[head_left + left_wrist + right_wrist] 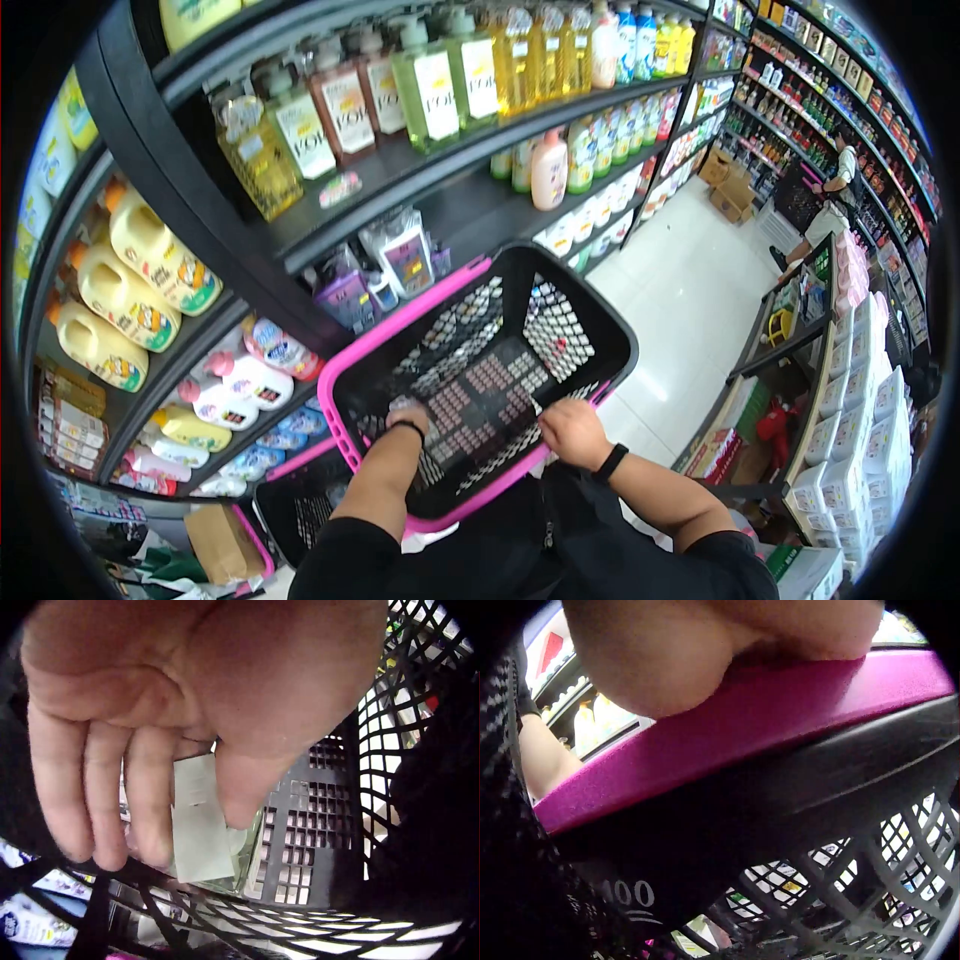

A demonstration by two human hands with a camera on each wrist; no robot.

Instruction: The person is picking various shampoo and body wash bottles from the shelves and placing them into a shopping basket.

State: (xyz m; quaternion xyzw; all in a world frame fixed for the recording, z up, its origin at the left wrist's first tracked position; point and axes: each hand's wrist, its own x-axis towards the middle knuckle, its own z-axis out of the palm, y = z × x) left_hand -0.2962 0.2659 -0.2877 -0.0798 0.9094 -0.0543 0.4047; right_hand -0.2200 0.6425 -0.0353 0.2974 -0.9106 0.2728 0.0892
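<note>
A black mesh shopping basket (618, 345) with a pink handle (405, 312) is held in front of the body, tilted in the head view. My left hand (408, 415) reaches down inside it. Between that hand's thumb and fingers, the left wrist view shows a clear, greenish bottle (244, 859) with a pale blank label (201, 825); its top is hidden by the hand. My right hand (575, 432) grips the basket's near right edge, and in the right wrist view it lies over the pink bar (727, 742).
Pump bottles (430, 95) line the shelf ahead, with yellow jugs (105, 300) to the left. A lone pink bottle (549, 170) stands on the lower shelf. White tubs (845, 440) are stacked at right. Farther down the aisle are cardboard boxes (735, 195) and another person (835, 200).
</note>
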